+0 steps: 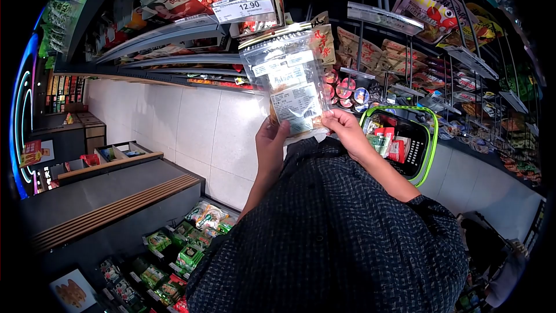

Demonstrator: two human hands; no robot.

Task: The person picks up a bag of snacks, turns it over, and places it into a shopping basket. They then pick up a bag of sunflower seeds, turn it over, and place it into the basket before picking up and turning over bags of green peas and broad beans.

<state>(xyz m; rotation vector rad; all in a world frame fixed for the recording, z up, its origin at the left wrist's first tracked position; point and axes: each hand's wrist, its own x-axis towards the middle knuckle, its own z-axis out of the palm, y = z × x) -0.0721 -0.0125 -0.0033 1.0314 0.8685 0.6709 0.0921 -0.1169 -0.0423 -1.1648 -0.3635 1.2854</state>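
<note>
Both hands (271,141) hold a clear pouch (291,84), apparently resealable, by its lower end, near a green-rimmed basket (433,146).

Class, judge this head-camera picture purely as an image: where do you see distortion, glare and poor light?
Head view: wide-angle distortion, with the glowing sign bowed and the corners black; head view: whitish glare on the clear bag; head view: soft shadow across the pale floor at left, dimness toward lower right.

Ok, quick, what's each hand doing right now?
Left hand: closed on the lower left corner of the clear bag.
Right hand: closed on the same bag's lower right corner.
</note>
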